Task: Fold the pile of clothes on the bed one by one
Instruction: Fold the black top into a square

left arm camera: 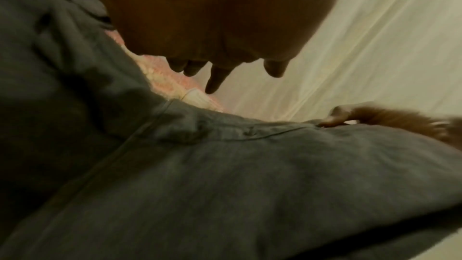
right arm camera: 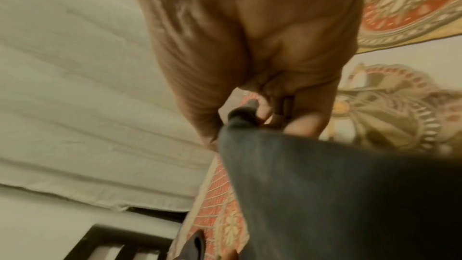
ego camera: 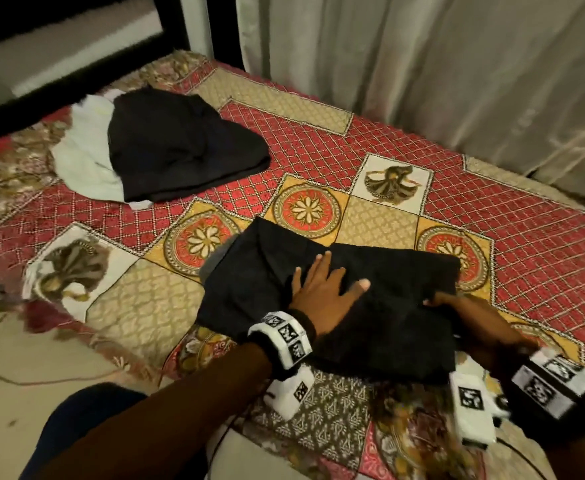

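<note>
A black garment (ego camera: 381, 299) lies partly folded on the near side of the bed. My left hand (ego camera: 325, 285) presses flat on its middle with the fingers spread. In the left wrist view the left hand (left arm camera: 225, 70) hovers over the dark cloth (left arm camera: 225, 185). My right hand (ego camera: 436, 301) pinches an edge of the garment at its right side. The right wrist view shows the right hand (right arm camera: 262, 114) with thumb and fingers closed on a fold of the black garment (right arm camera: 337, 195). Farther back on the left, a pile of clothes (ego camera: 180, 147) has a black piece on top of a white one (ego camera: 83, 157).
The bed carries a red and gold patterned cover (ego camera: 491, 237). A pale curtain (ego camera: 422, 71) hangs along its far side. A dark bed frame (ego camera: 59, 64) stands at the back left. Floor with a thin cord (ego camera: 0, 358) lies at the lower left.
</note>
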